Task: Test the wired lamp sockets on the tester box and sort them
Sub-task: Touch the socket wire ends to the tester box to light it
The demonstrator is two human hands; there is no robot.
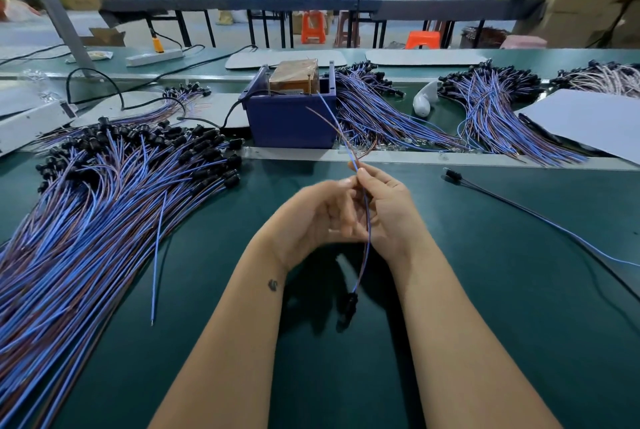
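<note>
Black socket (350, 302), blue-brown leads

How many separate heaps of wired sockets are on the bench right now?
5: one big heap at left, one beside the tester box, one further right, one far right, one small behind the left heap. Paper may hide more.

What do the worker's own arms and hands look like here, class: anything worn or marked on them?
Both forearms are bare to the frame's edge: no sleeves, gloves, watch or bracelets show. The left hand and right hand show no rings. One marking stands out: a small dark tattoo on the left forearm just below the wrist.
</note>
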